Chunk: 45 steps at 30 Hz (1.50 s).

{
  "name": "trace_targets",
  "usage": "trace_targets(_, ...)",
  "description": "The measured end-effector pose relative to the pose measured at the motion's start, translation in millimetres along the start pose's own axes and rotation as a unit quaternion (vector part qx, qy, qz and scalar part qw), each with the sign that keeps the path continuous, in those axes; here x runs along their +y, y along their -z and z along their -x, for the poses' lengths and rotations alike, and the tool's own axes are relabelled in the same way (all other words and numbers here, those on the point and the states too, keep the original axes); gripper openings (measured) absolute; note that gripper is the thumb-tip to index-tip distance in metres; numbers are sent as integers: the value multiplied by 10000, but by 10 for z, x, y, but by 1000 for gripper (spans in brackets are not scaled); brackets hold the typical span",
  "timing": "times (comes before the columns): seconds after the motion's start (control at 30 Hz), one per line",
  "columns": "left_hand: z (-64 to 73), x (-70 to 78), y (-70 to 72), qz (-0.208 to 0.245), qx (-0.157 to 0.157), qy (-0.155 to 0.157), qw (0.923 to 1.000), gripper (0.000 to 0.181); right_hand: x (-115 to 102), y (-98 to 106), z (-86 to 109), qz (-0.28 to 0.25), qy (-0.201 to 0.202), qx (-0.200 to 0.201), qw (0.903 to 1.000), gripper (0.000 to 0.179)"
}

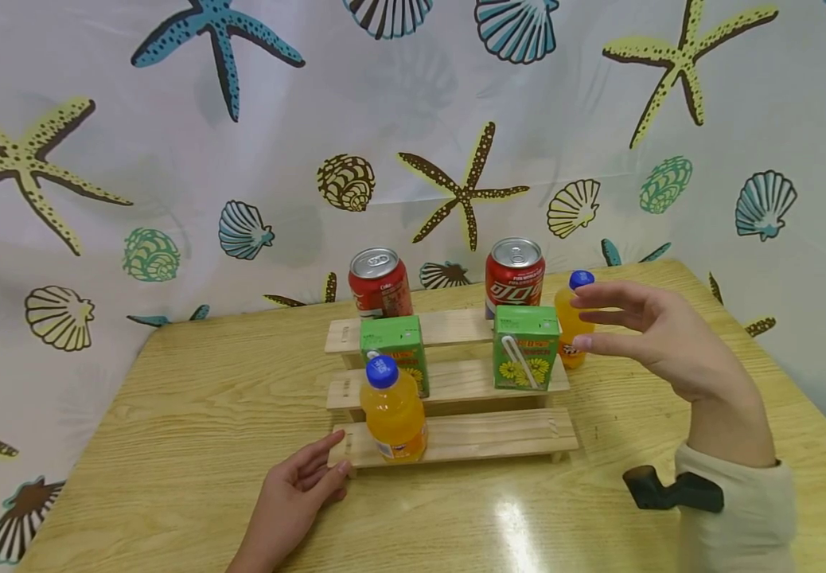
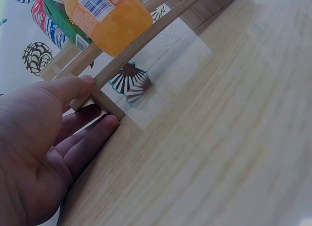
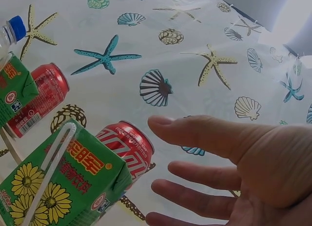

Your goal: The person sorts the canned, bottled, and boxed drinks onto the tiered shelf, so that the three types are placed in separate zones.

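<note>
A three-step wooden rack (image 1: 499,436) stands on the table. My left hand (image 1: 291,497) holds the left end of its lowest step, thumb at the front edge and fingers by the leg (image 2: 108,105). Close to that hand, an orange drink bottle (image 1: 395,418) with a blue cap stands on this step. My right hand (image 1: 660,334) is raised at the rack's right, fingers apart and gently bent, with nothing in its grasp. Its fingertips overlap a second orange bottle (image 1: 569,318) in the head view. Nearest it in the right wrist view is a green drink carton (image 3: 73,182) with a straw.
Another green carton (image 1: 393,334) shares the middle step. Two red soda cans (image 1: 379,290) (image 1: 513,278) stand on the top step. A cloth with shells and starfish (image 1: 277,159) hangs behind the wooden table (image 1: 205,414). A black strap piece (image 1: 674,489) sits at my right sleeve.
</note>
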<state>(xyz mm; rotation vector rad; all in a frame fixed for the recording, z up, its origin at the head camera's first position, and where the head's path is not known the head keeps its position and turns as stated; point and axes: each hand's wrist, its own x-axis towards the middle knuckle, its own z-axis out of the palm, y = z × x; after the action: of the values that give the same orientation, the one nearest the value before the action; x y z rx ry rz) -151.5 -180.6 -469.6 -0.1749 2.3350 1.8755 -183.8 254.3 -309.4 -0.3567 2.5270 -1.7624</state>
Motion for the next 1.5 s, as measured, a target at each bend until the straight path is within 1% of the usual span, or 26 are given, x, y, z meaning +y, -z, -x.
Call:
trace_targets(0.17, 4, 5, 1, -11, -8, -39, 10000, 46, 25, 12, -15, 97, -63, -22, 9999, 50)
trace_targets(0.43, 2, 6, -2, -16, -10, -53, 10000, 46, 66, 33, -49, 107, -161, 1, 9998, 52)
trace_targets(0.57, 1, 7, -2, -10, -12, -47, 10000, 46, 93, 48, -66, 197, -303, 33, 9993, 53)
trace_targets(0.8, -3, 3, 5, -32, -23, -29, 10000, 46, 140, 60, -85, 472, -577, 81, 9972, 60)
trace_targets(1.17, -6, -3, 4, -23, -34, -44, 10000, 46, 164, 49, -111, 468, -643, 28, 9968, 62)
trace_targets(1.4, -7, -6, 2, -23, -42, -66, 10000, 46, 233, 65, -152, 370, -623, -71, 9973, 59)
trace_targets(1.5, -7, -8, 2, -24, -34, -63, 10000, 46, 252, 64, -166, 382, -679, -64, 9969, 60)
